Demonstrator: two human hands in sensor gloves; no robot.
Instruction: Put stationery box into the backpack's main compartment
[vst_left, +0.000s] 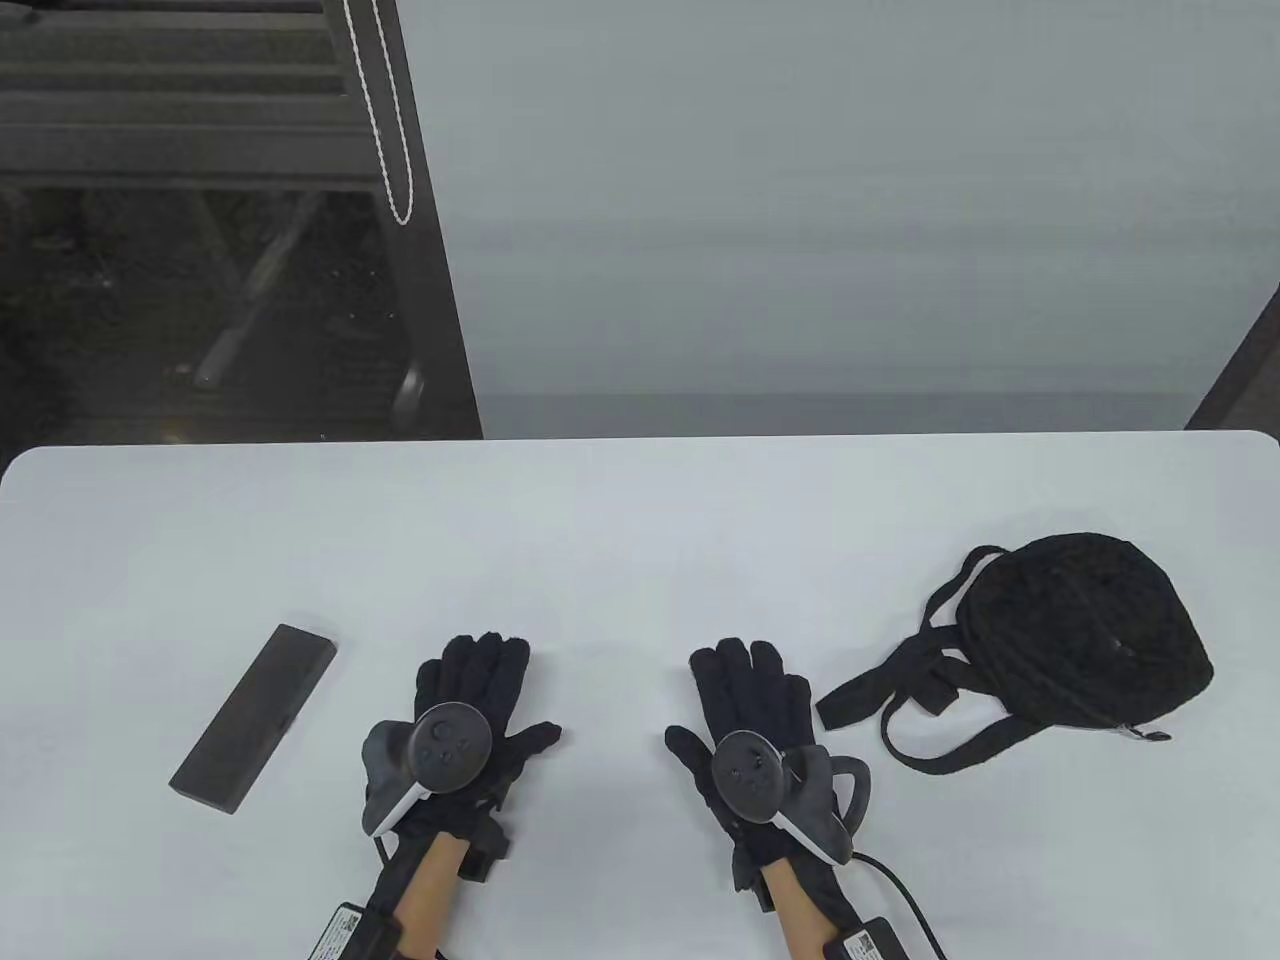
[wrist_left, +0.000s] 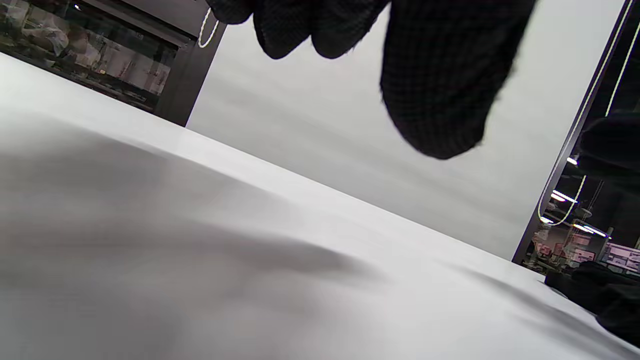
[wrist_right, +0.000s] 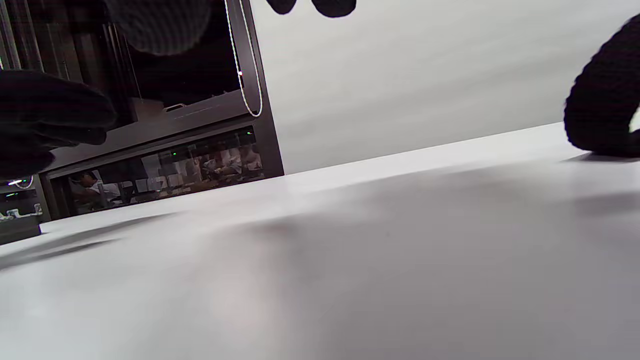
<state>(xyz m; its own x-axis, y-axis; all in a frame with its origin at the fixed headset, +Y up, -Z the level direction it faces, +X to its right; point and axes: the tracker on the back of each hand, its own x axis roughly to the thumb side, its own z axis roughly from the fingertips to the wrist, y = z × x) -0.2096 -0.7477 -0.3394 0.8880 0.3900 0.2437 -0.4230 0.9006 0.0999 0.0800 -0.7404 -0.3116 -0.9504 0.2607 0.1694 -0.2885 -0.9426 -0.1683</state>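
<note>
Both hands lie flat on the desk (vst_left: 640, 520), fingers spread, holding nothing. The left hand (vst_left: 470, 720) is nearer the box (vst_left: 254, 718), just to its left, long axis slanting away rightward. The right hand (vst_left: 755, 730) is nearer the backpack (vst_left: 1085, 630), farther right.

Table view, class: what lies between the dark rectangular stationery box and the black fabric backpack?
Both gloved hands, left hand and right hand, rest flat on the white table.
</note>
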